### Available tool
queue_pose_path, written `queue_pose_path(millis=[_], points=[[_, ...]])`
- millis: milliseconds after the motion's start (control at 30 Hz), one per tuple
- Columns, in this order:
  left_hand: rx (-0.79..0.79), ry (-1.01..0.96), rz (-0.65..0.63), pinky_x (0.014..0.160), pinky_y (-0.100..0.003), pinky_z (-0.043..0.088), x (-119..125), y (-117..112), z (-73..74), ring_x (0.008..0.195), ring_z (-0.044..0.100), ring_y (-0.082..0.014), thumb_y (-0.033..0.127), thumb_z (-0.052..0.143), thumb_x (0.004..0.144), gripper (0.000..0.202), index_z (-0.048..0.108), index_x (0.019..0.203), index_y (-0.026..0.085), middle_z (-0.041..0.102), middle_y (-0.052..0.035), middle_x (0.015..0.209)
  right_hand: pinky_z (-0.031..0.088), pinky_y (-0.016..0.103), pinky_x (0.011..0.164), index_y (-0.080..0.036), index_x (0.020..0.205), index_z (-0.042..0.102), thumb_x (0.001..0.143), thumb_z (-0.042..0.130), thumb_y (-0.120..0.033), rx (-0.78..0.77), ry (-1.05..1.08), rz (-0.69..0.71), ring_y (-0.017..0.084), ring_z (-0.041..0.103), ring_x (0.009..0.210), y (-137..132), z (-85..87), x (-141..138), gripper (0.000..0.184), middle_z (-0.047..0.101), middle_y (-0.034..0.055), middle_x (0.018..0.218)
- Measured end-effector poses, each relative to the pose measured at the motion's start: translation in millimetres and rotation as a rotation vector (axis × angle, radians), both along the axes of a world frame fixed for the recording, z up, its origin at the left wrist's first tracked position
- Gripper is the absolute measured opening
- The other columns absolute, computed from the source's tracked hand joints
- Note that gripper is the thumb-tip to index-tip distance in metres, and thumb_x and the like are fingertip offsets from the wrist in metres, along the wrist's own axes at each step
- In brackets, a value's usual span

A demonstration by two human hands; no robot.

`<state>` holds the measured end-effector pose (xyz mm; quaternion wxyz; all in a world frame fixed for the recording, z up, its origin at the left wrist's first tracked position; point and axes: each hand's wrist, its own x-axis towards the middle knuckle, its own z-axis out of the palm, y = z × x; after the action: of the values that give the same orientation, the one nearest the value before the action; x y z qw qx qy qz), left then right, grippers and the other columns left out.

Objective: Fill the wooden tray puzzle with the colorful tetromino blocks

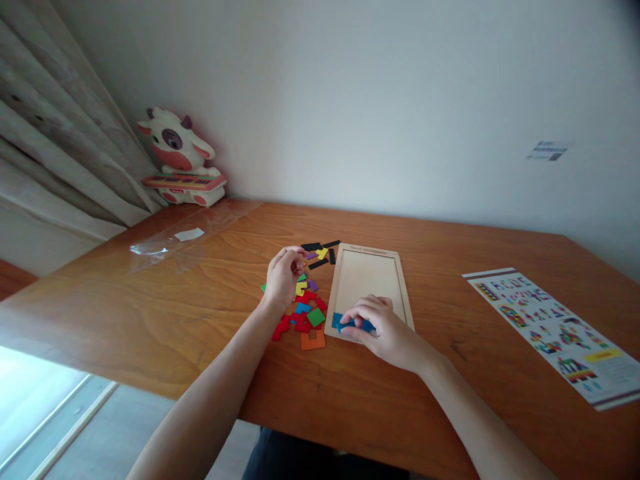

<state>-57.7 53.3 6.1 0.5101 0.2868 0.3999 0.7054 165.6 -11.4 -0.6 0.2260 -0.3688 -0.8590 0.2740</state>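
While resting the right hand (373, 325), with thumb and fingers curled, at blue puzzle pieces (337, 321) in the near end of the wooden puzzle tray (405, 293), cannot tell grip from press. Noted left hand (283, 277) half-curled over loose pieces left of tray; cannot see into palm. Noted green square (316, 317) and orange U-shaped piece (313, 341) near, black strips (318, 264) far. Judge likeliest faults: skewing blue pieces through sideways thumb pressure; scattering loose pieces by dragging the left wrist.
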Motion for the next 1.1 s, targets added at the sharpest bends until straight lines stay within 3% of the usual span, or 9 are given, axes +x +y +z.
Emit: queue_pose_path(millis=[300,467,700,833,967,1100], points=[[-0.097,-0.341,-0.012,0.041,-0.016,0.03,-27,4,11.0,0.044,0.038,-0.0037,0.01,0.059,0.056,0.014,0.054,0.068,0.016,0.052,0.0054,0.063,0.03,0.037,0.087,-0.025,0.096,0.071,0.088,0.072,-0.038,0.018,-0.126,0.003,0.019,0.056,0.09,-2,-3.9,-6,0.015,0.064,-0.0002,0.082],[-0.111,-0.353,-0.024,0.041,-0.017,0.029,-26,4,8.6,0.043,0.037,-0.004,0.01,0.057,0.058,0.013,0.052,0.068,0.016,0.051,0.0054,0.063,0.029,0.038,0.088,-0.027,0.093,0.073,0.088,0.071,-0.036,0.072,-0.138,0.009,0.02,0.055,0.093,0,-5.8,-3,0.01,0.064,0.0002,0.083],[-0.112,-0.266,-0.022,0.041,-0.017,0.028,-18,5,6.5,0.045,0.037,-0.0044,0.011,0.057,0.056,0.013,0.055,0.068,0.015,0.052,0.0043,0.063,0.031,0.04,0.09,-0.025,0.089,0.071,0.086,0.074,-0.033,0.074,-0.086,0.033,0.021,0.056,0.096,-1,-6.1,-3,0.009,0.068,0.0018,0.092],[-0.085,-0.135,-0.016,0.042,-0.017,0.028,-18,7,3.8,0.046,0.036,-0.0045,0.016,0.058,0.056,0.011,0.056,0.066,0.016,0.052,0.0035,0.064,0.038,0.039,0.089,-0.024,0.088,0.069,0.087,0.072,-0.033,-0.04,0.054,0.014,0.019,0.059,0.09,0,-5.0,-2,0.01,0.069,0.0013,0.087],[-0.047,-0.013,-0.032,0.044,-0.017,0.028,-11,4,0.6,0.05,0.038,-0.0058,0.016,0.061,0.057,0.007,0.06,0.063,0.015,0.058,0.0009,0.066,0.048,0.031,0.077,-0.026,0.119,0.065,0.091,0.064,-0.042,-0.253,0.343,-0.115,0.016,0.059,0.083,8,-5.6,4,0.031,0.065,0.0028,0.094],[0.029,0.351,-0.204,0.051,-0.019,0.035,2,-8,-2.4,0.058,0.046,-0.0084,0.019,0.065,0.065,0.007,0.066,0.072,0.016,0.064,-0.0012,0.074,0.052,0.029,0.07,-0.026,0.132,0.059,0.093,0.057,-0.045,-0.348,0.51,-0.323,0.015,0.06,0.082,21,-6.7,19,0.043,0.063,0.0052,0.101]])
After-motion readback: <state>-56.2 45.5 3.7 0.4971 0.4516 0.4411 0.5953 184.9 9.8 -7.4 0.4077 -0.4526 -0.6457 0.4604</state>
